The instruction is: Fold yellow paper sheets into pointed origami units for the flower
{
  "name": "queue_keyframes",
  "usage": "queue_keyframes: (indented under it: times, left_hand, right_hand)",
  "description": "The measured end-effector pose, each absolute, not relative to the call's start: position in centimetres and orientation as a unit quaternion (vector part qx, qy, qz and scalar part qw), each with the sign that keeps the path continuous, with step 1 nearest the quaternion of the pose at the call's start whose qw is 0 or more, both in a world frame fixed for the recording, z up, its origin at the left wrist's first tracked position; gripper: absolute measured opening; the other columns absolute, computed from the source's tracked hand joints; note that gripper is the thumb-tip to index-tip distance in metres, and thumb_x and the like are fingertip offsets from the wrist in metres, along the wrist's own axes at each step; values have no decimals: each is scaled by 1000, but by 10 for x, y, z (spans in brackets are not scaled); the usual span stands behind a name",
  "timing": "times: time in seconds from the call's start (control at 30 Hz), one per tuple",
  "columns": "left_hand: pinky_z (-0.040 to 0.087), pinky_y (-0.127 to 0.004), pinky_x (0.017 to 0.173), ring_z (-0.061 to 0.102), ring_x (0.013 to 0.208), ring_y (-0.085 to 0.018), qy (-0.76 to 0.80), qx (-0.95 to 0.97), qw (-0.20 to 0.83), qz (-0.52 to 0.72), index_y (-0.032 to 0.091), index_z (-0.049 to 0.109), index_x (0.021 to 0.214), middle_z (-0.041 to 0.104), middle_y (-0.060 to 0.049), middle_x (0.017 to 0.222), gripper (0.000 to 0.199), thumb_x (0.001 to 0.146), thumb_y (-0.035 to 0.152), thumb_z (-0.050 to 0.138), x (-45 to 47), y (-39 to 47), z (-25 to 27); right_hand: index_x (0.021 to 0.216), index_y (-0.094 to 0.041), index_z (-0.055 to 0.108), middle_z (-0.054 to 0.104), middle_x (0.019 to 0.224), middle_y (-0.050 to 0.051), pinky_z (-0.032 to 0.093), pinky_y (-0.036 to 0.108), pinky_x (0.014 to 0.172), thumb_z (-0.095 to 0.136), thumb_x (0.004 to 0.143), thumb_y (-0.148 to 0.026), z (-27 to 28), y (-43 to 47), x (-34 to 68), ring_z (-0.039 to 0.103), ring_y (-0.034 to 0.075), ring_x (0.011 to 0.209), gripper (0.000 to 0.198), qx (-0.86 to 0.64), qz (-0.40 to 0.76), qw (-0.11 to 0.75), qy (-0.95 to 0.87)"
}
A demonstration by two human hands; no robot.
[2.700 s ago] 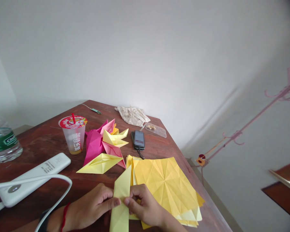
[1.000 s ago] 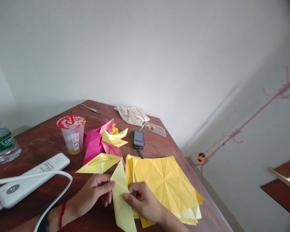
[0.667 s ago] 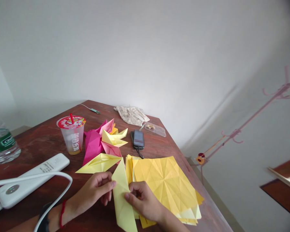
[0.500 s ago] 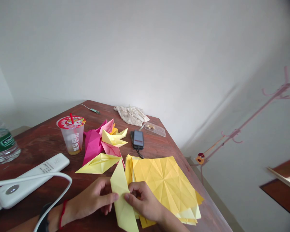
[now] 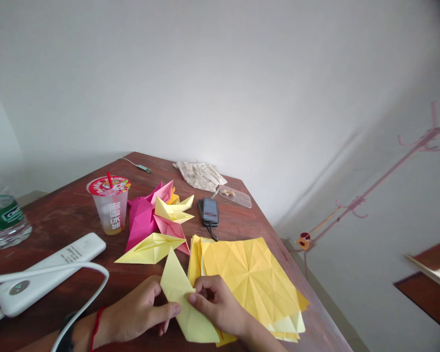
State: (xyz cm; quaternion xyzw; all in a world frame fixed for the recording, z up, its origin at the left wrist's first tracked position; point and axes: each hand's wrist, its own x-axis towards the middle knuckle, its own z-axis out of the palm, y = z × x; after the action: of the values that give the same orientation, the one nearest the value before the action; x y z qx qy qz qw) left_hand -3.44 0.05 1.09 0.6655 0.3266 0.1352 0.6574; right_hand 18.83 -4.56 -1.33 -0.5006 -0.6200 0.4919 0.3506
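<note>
A folded sheet of pale yellow origami paper (image 5: 185,305) is held upright between my two hands near the table's front edge. My left hand (image 5: 141,308) pinches its left edge, thumb on the near face and the other fingers behind. On the right edge, my right hand (image 5: 218,303) grips it with the thumb in front and curled fingers partly hidden. Just beyond lies a pale yellow folded paper piece (image 5: 152,248). Beside my right hand rests a stack of creased yellow paper sheets (image 5: 251,276).
Pink and yellow folded pieces (image 5: 142,217) are heaped behind my hands. A plastic cup (image 5: 112,208), a white power strip (image 5: 51,274) with a looping cable and a water bottle (image 5: 3,220) stand left. Farther back are a phone (image 5: 208,212), a cloth (image 5: 199,175) and a clear tray (image 5: 238,196).
The folded paper has turned in my hands; its upper tip has swung left and down, and its lower end has shifted right. Both hands keep hold of it in nearly the same place.
</note>
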Motion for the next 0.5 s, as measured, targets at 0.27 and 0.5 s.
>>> queue_keyframes:
  times: [0.27,0.5]
  left_hand:
    - [41,-25,55,51,53,-14,333,643,648,236,18,57,68,56,2,56,42,81,58,63,-32,5,7]
    - [42,-26,53,55,52,-13,349,608,643,307,16,63,73,67,-2,68,43,81,58,63,-32,11,6]
  right_hand:
    - [74,-15,57,52,64,-2,36,21,49,69,81,-62,-14,-43,188,48,9,53,49,-486,531,380,-581]
    - [81,-16,59,65,62,2,48,25,52,72,83,-52,-20,-39,190,63,15,51,39,-434,527,540,-492]
